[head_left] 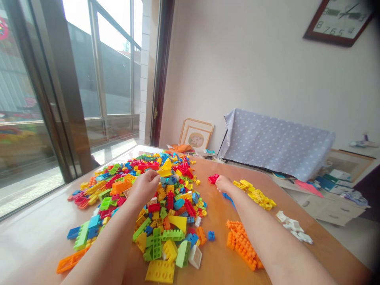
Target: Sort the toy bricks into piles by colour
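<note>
My left hand (148, 183) is closed over the middle of a big heap of mixed toy building bricks (170, 200). Its curled fingers hide whatever they may hold. Farther right, my right hand (224, 184) pinches at red toy bricks (213, 179) on the table. Just below that hand, blue bricks (229, 199) show, partly covered by it. Yellow bricks (261, 198) lie grouped to its right. Nearer to me, orange bricks (243, 245) sit in a cluster beside my right forearm, and white bricks (295, 227) form a small group past it.
Under the bricks is a brown table (212, 257). A lone blue brick (211, 236) lies between the heap and the orange cluster. Glass windows (114, 71) stand on the left. Beyond the table are a cloth-covered object (279, 138) and a white drawer cabinet (332, 209).
</note>
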Demonstrator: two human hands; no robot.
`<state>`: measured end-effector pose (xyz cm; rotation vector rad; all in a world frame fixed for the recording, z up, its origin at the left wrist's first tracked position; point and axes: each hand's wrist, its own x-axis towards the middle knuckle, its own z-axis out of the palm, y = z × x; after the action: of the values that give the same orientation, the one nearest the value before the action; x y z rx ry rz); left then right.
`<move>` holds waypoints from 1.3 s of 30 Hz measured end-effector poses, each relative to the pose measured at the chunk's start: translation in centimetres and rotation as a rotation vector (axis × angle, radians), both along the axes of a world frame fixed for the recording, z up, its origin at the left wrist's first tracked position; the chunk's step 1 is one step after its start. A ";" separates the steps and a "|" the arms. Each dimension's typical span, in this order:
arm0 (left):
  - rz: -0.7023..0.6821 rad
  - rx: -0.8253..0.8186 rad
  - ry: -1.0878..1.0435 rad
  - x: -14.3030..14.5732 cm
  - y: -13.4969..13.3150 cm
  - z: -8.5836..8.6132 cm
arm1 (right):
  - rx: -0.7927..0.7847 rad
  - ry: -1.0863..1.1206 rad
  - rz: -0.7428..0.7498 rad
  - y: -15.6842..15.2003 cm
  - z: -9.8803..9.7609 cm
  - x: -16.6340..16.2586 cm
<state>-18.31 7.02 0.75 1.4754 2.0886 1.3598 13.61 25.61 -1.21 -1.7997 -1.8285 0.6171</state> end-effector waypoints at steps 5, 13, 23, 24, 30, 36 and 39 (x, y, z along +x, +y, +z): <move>-0.034 -0.022 0.021 0.3 0.0 0.1 | -0.077 0.093 0.037 -1.6 1.3 -1.0; -0.192 -0.132 0.137 1.8 0.2 -0.1 | -0.049 0.362 0.299 -9.6 3.3 -5.5; -0.304 -0.167 0.540 4.0 -0.8 0.0 | -0.021 0.459 0.476 -16.6 -0.1 -8.5; -0.319 -0.156 0.517 3.9 -0.6 -0.2 | -0.011 0.455 0.472 -16.7 -0.4 -8.6; -0.363 -0.063 0.136 2.9 0.3 -0.2 | 0.047 0.511 0.436 -17.2 -1.3 -8.4; -0.178 -0.024 -0.141 1.8 -0.8 1.6 | 0.045 0.583 0.417 -17.1 -1.3 -7.6; -0.091 -0.028 -0.095 1.1 -1.1 1.7 | 0.070 0.559 0.373 -16.6 -1.2 -7.0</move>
<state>-17.16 5.96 2.42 1.4469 1.9509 1.3339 6.62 9.00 -2.41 -1.0871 -1.7546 1.0559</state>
